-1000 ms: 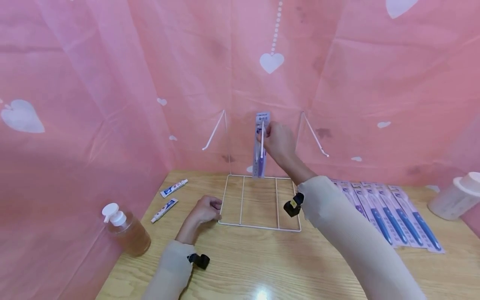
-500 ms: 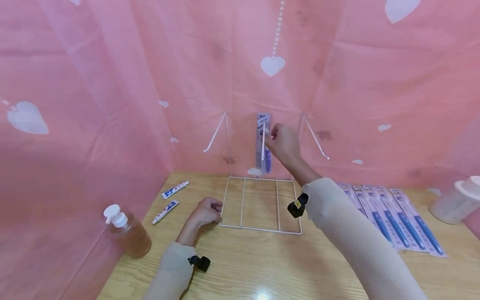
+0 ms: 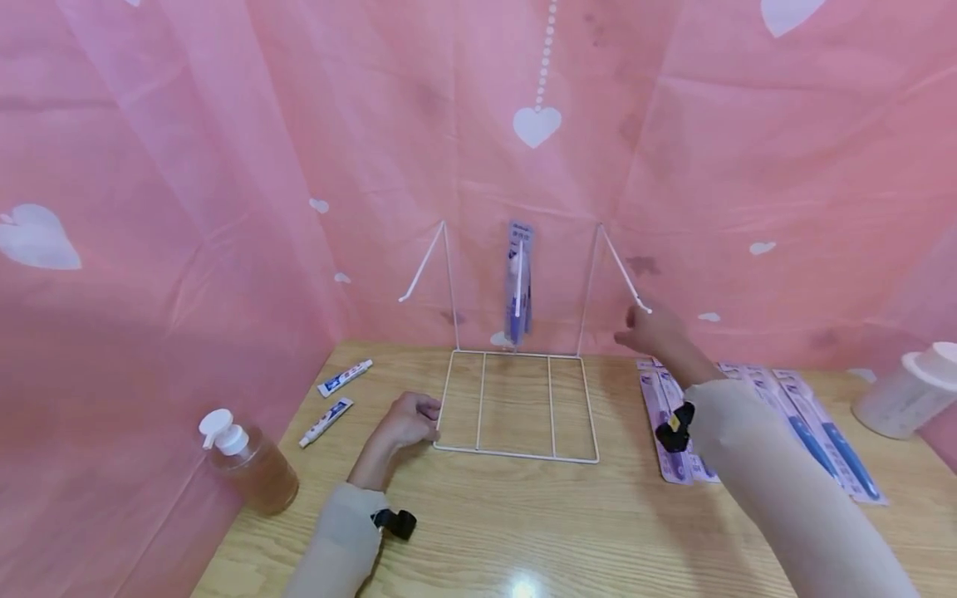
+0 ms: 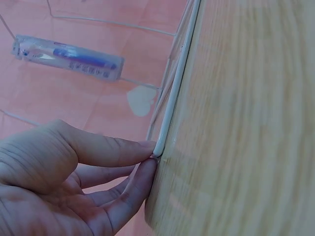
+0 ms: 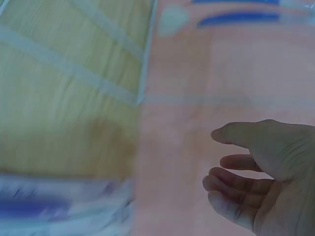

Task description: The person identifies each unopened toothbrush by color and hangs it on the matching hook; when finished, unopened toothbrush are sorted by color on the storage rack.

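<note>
A white wire rack (image 3: 516,454) stands on the wooden table with several prongs jutting from its upright back. My left hand (image 3: 406,422) pinches its near left corner; the left wrist view shows thumb and index finger on the wire (image 4: 179,73). On the middle prong hangs a packaged toothbrush (image 3: 516,325) with a purple handle; whether more than one hangs there is hard to tell. My right hand (image 3: 656,332) is in the air beside the right prong, holding nothing, fingers loosely bent. Below it lie packaged purple toothbrushes (image 3: 675,461), partly covered by the sleeve.
Blue-handled packaged toothbrushes (image 3: 848,448) lie further right, near a white container (image 3: 897,399). At the left are two small toothpaste tubes, one farther back (image 3: 345,378) and one nearer (image 3: 326,422), and a pump bottle (image 3: 257,475) of amber liquid. Pink cloth (image 3: 374,124) hangs behind.
My right hand has let go of the packaged toothbrush, now hanging on the middle prong, and has moved right toward the toothbrushes on the table. The left hand stays at the rack's corner.
</note>
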Tool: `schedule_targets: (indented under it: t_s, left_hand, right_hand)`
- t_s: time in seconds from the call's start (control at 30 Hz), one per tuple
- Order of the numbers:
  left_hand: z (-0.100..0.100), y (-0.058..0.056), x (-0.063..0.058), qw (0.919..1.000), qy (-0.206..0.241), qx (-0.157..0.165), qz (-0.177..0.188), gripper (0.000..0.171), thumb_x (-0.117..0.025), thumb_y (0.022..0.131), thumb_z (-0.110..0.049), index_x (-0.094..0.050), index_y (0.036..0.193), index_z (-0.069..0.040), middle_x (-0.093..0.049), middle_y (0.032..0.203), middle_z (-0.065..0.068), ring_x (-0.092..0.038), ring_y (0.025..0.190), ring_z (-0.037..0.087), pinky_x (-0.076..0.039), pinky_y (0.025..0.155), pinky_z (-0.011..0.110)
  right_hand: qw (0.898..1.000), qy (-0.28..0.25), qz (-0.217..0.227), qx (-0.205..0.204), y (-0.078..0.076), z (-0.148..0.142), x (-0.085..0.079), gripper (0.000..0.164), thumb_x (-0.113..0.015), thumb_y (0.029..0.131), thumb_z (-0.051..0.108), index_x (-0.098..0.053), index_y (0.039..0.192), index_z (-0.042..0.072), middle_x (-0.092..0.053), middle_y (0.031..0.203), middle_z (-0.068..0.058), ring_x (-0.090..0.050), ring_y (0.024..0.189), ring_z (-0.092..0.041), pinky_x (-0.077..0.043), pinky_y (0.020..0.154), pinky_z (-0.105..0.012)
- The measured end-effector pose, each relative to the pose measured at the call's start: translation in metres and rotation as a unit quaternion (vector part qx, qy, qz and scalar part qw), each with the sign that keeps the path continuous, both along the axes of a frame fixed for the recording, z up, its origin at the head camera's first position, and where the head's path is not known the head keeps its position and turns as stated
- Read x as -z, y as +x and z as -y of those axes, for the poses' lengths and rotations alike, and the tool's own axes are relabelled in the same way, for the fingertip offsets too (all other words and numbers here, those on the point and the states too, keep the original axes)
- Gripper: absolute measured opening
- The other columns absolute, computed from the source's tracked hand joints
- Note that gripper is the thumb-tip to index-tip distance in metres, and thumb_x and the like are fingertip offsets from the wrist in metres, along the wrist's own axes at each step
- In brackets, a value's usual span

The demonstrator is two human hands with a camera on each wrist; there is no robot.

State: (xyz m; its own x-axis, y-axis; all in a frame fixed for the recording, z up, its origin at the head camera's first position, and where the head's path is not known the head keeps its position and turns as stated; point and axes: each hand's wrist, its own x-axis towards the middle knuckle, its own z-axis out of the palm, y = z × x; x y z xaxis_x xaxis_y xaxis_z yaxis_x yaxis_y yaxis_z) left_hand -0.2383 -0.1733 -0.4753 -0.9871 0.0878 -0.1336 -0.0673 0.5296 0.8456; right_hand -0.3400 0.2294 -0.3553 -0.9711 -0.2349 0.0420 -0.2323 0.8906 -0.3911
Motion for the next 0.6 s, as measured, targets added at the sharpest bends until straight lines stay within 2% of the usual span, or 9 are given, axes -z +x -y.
schedule_targets:
  t_s: [0.07, 0.2, 0.3, 0.43, 0.6]
  left_hand:
    - [0.001, 0.001, 0.000, 1.0000, 0.002, 0.001, 0.002, 0.048, -0.078, 0.067, 0.015, -0.066, 0.113, 0.009, -0.064, 0.092, 0.011, -0.062, 0.081, 0.020, -0.053, 0.075, 0.032]
    - [0.002, 0.004, -0.002, 1.0000, 0.003, -0.002, 0.007, 0.049, -0.079, 0.067, 0.015, -0.066, 0.115, 0.009, -0.064, 0.093, 0.011, -0.062, 0.081, 0.020, -0.053, 0.075, 0.033]
    - [0.002, 0.005, -0.003, 1.0000, 0.003, -0.003, 0.007, 0.050, -0.079, 0.067, 0.015, -0.065, 0.116, 0.009, -0.064, 0.093, 0.011, -0.063, 0.081, 0.020, -0.054, 0.076, 0.033]
    - [0.002, 0.007, -0.005, 0.9999, 0.009, -0.001, 0.013, 0.051, -0.079, 0.069, 0.015, -0.065, 0.117, 0.009, -0.063, 0.095, 0.012, -0.064, 0.081, 0.021, -0.055, 0.076, 0.033]
    - [0.001, 0.007, -0.003, 0.9998, 0.014, -0.001, 0.016, 0.052, -0.079, 0.069, 0.015, -0.064, 0.118, 0.009, -0.063, 0.095, 0.012, -0.063, 0.082, 0.021, -0.055, 0.076, 0.033]
  right_hand:
    - [0.999, 0.039, 0.005, 0.019, 0.001, -0.021, 0.011, 0.030, -0.069, 0.081, 0.024, -0.049, 0.068, 0.006, -0.046, 0.061, -0.004, -0.043, 0.055, -0.022, -0.036, 0.049, -0.033]
    - [0.998, 0.041, 0.033, 0.039, 0.003, -0.050, 0.033, 0.038, -0.071, 0.081, 0.020, -0.042, 0.057, 0.012, -0.036, 0.053, 0.003, -0.035, 0.048, -0.014, -0.031, 0.045, -0.028]
    - [0.997, 0.024, 0.049, 0.049, 0.008, -0.058, 0.046, 0.031, -0.074, 0.081, 0.019, -0.051, 0.064, 0.007, -0.046, 0.057, -0.001, -0.043, 0.052, -0.017, -0.038, 0.050, -0.031]
    - [0.996, 0.019, 0.058, 0.059, 0.013, -0.060, 0.060, 0.030, -0.074, 0.081, 0.023, -0.058, 0.072, -0.001, -0.058, 0.065, -0.008, -0.053, 0.060, -0.024, -0.043, 0.055, -0.035]
    - [0.997, 0.016, 0.048, 0.065, 0.018, -0.058, 0.076, 0.031, -0.073, 0.080, 0.022, -0.054, 0.066, 0.002, -0.055, 0.063, -0.008, -0.051, 0.058, -0.025, -0.043, 0.055, -0.036]
